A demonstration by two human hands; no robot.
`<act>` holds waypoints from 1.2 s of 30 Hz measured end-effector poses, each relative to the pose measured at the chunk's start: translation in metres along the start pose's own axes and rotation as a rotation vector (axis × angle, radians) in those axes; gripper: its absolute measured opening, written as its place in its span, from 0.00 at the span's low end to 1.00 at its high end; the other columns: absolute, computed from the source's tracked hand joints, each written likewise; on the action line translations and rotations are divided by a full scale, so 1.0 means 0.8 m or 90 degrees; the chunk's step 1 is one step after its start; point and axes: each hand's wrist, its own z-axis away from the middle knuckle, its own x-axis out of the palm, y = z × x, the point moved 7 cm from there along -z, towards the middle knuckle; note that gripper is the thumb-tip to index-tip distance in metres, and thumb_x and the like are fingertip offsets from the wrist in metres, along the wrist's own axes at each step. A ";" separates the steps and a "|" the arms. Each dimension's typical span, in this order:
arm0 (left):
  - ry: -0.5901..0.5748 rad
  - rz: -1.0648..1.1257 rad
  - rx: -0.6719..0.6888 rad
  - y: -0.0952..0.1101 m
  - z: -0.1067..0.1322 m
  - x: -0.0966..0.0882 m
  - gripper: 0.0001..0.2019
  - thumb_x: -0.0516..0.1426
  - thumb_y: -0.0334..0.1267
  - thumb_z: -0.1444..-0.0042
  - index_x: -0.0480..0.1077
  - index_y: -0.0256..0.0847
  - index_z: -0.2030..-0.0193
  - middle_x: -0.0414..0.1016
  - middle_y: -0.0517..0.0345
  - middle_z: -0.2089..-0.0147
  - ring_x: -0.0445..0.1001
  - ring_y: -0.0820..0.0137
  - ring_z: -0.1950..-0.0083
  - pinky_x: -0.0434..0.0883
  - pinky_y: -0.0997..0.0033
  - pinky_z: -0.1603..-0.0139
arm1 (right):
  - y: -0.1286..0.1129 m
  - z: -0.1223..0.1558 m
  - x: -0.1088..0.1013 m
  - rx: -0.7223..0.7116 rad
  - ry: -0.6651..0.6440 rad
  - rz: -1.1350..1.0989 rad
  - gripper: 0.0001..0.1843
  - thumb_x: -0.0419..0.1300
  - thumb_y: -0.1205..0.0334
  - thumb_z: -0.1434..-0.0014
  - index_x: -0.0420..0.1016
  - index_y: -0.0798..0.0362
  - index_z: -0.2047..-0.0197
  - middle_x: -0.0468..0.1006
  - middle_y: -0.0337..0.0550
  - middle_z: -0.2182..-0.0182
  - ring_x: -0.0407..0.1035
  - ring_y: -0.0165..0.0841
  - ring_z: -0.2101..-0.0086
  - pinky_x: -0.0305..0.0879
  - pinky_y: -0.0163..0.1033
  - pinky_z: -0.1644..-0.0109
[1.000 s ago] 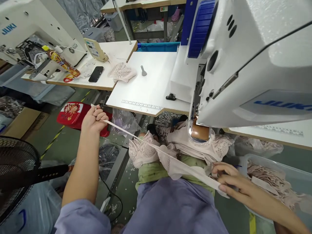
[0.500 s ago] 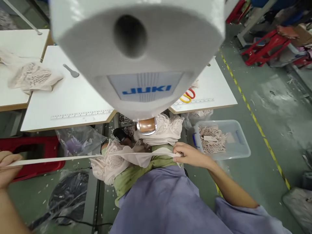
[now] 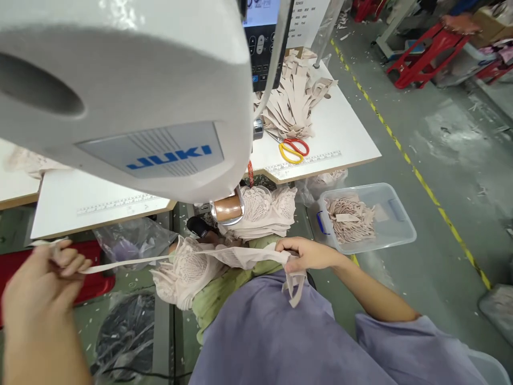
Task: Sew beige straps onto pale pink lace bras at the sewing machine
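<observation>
My left hand is closed at the far left, its fingers wrapped round the end of a thin pale strap. The strap runs across to a beige lace bra, which lies over the green cloth on my lap. My right hand pinches the bra's wing band, and a loop of strap hangs below those fingers. Just beyond, a stack of similar lace bras rests under the sewing machine head.
Red-and-yellow scissors and a pile of beige strips lie on the white table. To the right stands a clear plastic bin with bundled straps. The machine's control panel is at the top. A red stool stands at left.
My left hand has come inward and turned, with strap gathered in its fingers. The strap slants more, and a loop now hangs from my right hand. My view has shifted right.
</observation>
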 end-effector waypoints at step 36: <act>-0.519 0.078 -0.249 -0.179 0.190 0.189 0.21 0.71 0.51 0.61 0.69 0.37 0.73 0.66 0.65 0.81 0.59 0.79 0.82 0.55 0.79 0.79 | -0.024 -0.022 0.012 0.035 -0.004 -0.002 0.19 0.65 0.56 0.49 0.75 0.55 0.54 0.77 0.43 0.59 0.70 0.34 0.60 0.64 0.37 0.55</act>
